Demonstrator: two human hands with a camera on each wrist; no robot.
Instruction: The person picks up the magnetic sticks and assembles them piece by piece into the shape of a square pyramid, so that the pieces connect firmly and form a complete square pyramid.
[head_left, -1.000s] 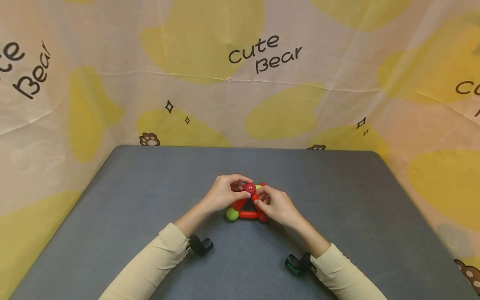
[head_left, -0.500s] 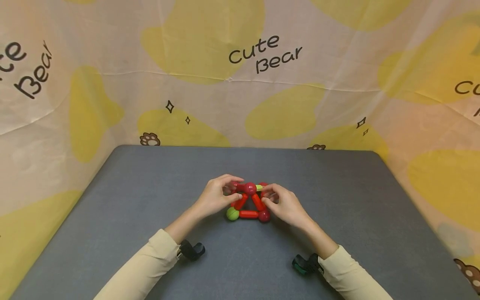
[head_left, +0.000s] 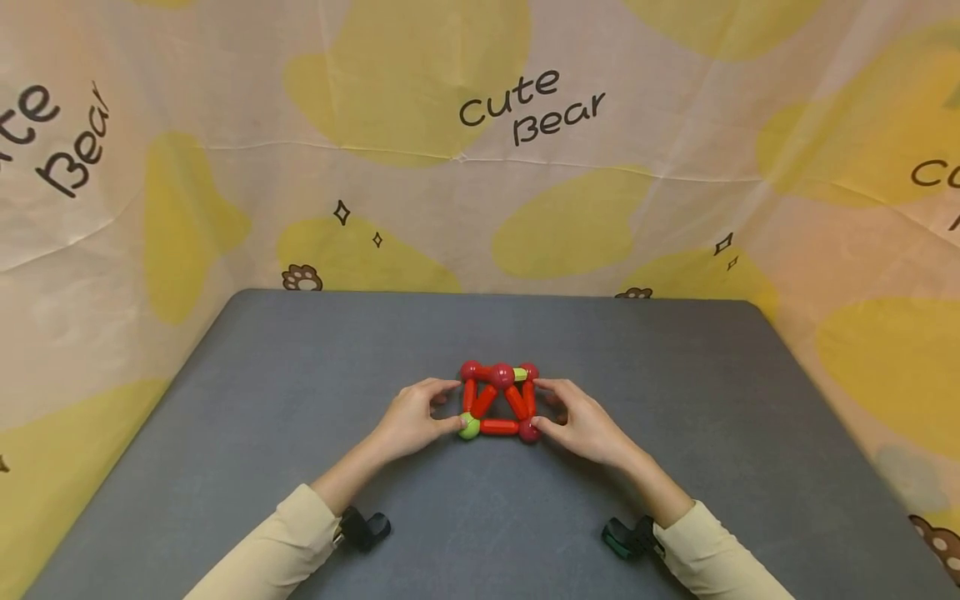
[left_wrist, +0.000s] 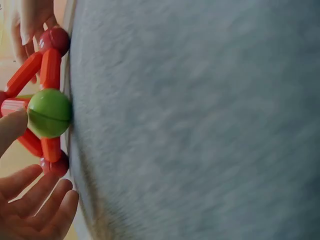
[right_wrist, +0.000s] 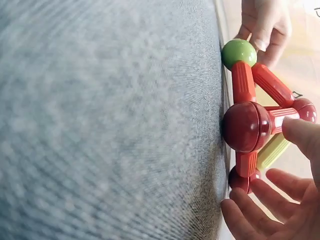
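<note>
A pyramid-like frame of toy balls and short rods stands on the grey table. A green ball forms its front left corner, and a dark red ball the front right. A red rod joins these two. The top ball is red; one rear rod is yellow-green. My left hand lies at the frame's left side, thumb by the green ball, fingers loosely extended toward the back left ball. Mirroring it, my right hand flanks the right side. Whether the fingertips touch is unclear.
A pale cloth backdrop with yellow patches and lettering rises behind the table and along its sides. Black wrist mounts hang at both cuffs, above the tabletop.
Both hands have left the top ball and its rods, parting left and right and lowering to the frame's sides. More of the frame shows now, and it stays nearly in place.
</note>
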